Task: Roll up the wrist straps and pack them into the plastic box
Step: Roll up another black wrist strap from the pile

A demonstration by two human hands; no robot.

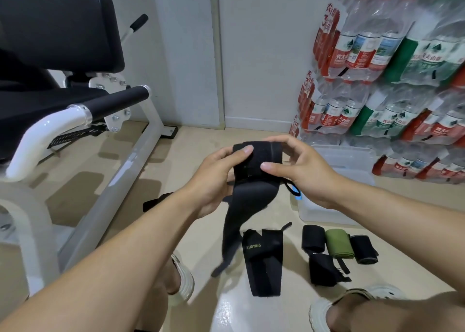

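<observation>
Nearest floor: I see a flat black XUEYING strap (264, 258) lying unrolled, beside four rolled straps (338, 247), three black and one green.
In hand: my left hand (214, 178) and right hand (302, 165) both grip a black wrist strap (251, 160), fingers (245, 150) curled round the half-wound roll; its tail (232, 231) hangs loose.
Beyond: the clear plastic box (347, 160) stands on the floor; I cannot tell what it holds.
Progress: I judge roughly midway; rolling continues, packing remains.
</observation>
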